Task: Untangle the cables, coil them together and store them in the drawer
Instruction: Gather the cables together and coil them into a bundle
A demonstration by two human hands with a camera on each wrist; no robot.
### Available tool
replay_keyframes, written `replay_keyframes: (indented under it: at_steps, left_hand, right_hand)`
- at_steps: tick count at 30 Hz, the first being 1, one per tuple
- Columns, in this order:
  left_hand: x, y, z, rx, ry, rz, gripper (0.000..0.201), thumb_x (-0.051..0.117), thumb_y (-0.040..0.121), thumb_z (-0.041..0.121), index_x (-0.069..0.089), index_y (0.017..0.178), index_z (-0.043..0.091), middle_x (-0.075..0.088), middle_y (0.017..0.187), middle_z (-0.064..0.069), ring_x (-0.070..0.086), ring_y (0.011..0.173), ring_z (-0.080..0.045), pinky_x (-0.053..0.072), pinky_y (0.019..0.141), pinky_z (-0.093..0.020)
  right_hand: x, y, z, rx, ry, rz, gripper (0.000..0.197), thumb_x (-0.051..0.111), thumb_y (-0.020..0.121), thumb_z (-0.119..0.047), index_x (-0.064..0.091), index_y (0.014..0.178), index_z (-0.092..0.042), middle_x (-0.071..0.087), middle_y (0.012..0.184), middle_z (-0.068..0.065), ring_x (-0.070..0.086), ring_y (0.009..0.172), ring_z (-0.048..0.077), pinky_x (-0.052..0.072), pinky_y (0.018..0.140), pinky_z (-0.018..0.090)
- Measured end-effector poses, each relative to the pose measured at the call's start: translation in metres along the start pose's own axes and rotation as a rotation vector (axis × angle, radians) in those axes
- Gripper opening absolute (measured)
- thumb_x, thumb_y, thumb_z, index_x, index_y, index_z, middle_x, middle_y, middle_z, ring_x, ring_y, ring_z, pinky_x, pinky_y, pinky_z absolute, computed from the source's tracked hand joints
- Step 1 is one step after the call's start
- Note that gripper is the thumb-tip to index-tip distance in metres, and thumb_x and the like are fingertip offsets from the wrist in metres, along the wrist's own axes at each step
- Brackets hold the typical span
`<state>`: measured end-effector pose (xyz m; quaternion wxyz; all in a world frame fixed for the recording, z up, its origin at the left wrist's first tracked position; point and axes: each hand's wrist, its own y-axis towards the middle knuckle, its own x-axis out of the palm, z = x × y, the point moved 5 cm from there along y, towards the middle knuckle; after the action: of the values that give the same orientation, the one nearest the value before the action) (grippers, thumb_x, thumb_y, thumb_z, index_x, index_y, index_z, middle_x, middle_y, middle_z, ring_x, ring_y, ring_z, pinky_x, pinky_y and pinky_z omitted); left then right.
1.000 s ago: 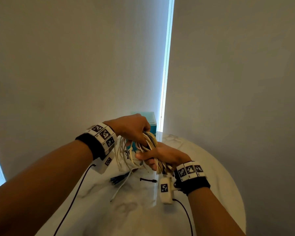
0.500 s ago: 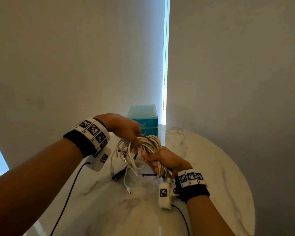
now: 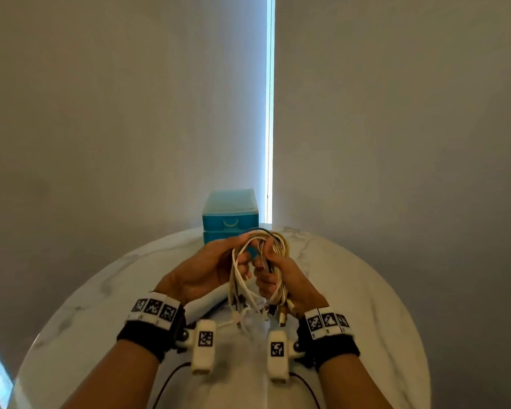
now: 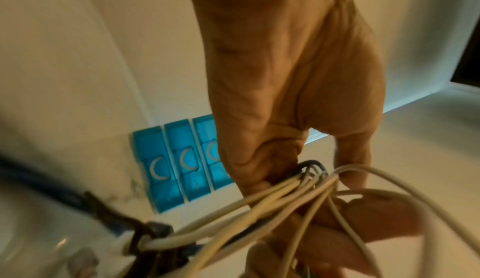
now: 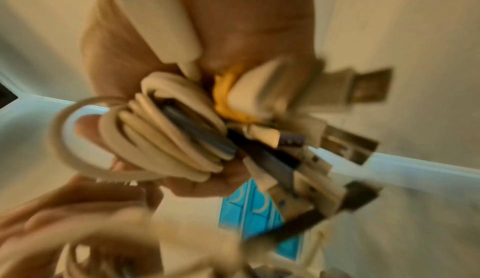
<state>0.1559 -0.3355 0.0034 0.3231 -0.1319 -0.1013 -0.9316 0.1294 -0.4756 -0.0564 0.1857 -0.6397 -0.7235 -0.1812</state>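
A bundle of white and dark cables [image 3: 260, 261] is held in loops above the round marble table [image 3: 366, 305]. My left hand [image 3: 210, 267] grips the left side of the loops, fingers curled round the strands [image 4: 298, 192]. My right hand [image 3: 275, 273] clutches the right side of the coil [image 5: 176, 134], with several USB plugs [image 5: 337, 142] sticking out below the fist. Plug ends [image 3: 281, 317] dangle near my wrists. The blue drawer unit [image 3: 230, 215] stands at the table's far edge, just behind the cables, its drawers [image 4: 182, 165] closed.
Grey walls rise close behind the table, with a bright vertical strip [image 3: 269, 113] at the corner. Wrist-camera pods [image 3: 204, 346] hang under both wrists, their black leads trailing toward me. The table rim [image 3: 419, 349] curves round on the right.
Both hands turned palms-up and drew toward me, gathering the bundle into longer loops. The loose strands and dark plug that lay on the table are lifted into the bundle. The view tilted down.
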Motion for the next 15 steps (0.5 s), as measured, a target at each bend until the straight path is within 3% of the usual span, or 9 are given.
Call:
replay_keyframes:
  at_steps: [3, 5, 7, 9, 12, 15]
  left_hand:
    - [0.0, 0.009, -0.023, -0.008, -0.146, 0.038, 0.032, 0.059, 0.105, 0.021, 0.062, 0.128, -0.002, 0.052, 0.073, -0.001, 0.06, 0.065, -0.014, 0.061, 0.074, -0.031]
    - [-0.002, 0.016, -0.035, 0.008, -0.121, 0.072, 0.037, 0.056, 0.107, 0.025, 0.059, 0.131, -0.003, 0.047, 0.073, 0.002, 0.054, 0.06, -0.01, 0.058, 0.067, -0.026]
    - [-0.003, 0.023, -0.043, 0.047, -0.082, 0.099, 0.04, 0.053, 0.11, 0.027, 0.055, 0.139, 0.0, 0.046, 0.076, 0.002, 0.045, 0.057, -0.007, 0.05, 0.055, -0.021]
    - [-0.005, 0.027, -0.046, 0.086, -0.03, 0.14, 0.041, 0.053, 0.111, 0.03, 0.052, 0.149, 0.015, 0.051, 0.078, 0.001, 0.042, 0.056, -0.007, 0.046, 0.05, -0.02]
    - [-0.01, 0.024, -0.043, 0.166, 0.161, 0.234, 0.037, 0.051, 0.11, 0.042, 0.058, 0.141, 0.023, 0.057, 0.08, 0.0, 0.044, 0.055, -0.009, 0.044, 0.048, -0.023]
    - [-0.017, 0.017, -0.041, 0.229, 0.288, 0.336, 0.034, 0.053, 0.109, 0.045, 0.062, 0.13, 0.021, 0.059, 0.08, 0.0, 0.041, 0.053, -0.008, 0.037, 0.046, -0.022]
  right_hand:
    - [-0.018, 0.001, -0.004, -0.079, -0.012, 0.271, 0.063, 0.06, 0.099, -0.064, 0.077, 0.099, -0.004, 0.043, 0.056, 0.002, 0.042, 0.038, 0.011, 0.038, 0.036, 0.022]
    - [-0.027, 0.002, -0.004, -0.114, -0.025, 0.395, 0.07, 0.061, 0.099, -0.066, 0.08, 0.111, 0.0, 0.043, 0.058, 0.003, 0.042, 0.042, 0.012, 0.039, 0.04, 0.024]
    - [-0.034, 0.005, -0.001, -0.123, -0.035, 0.441, 0.069, 0.063, 0.095, -0.071, 0.083, 0.112, -0.008, 0.049, 0.066, 0.006, 0.048, 0.054, 0.018, 0.046, 0.054, 0.029]
    - [-0.036, 0.009, 0.002, -0.132, -0.036, 0.455, 0.069, 0.067, 0.087, -0.078, 0.086, 0.108, -0.015, 0.053, 0.077, 0.01, 0.051, 0.068, 0.026, 0.047, 0.068, 0.039]
    - [-0.031, 0.01, 0.005, -0.131, -0.025, 0.473, 0.074, 0.068, 0.082, -0.081, 0.086, 0.108, -0.015, 0.053, 0.07, 0.006, 0.051, 0.06, 0.021, 0.046, 0.061, 0.034]
    - [-0.017, 0.006, 0.005, -0.133, -0.039, 0.456, 0.065, 0.059, 0.095, -0.072, 0.083, 0.113, -0.014, 0.048, 0.059, 0.001, 0.045, 0.047, 0.012, 0.041, 0.046, 0.026]
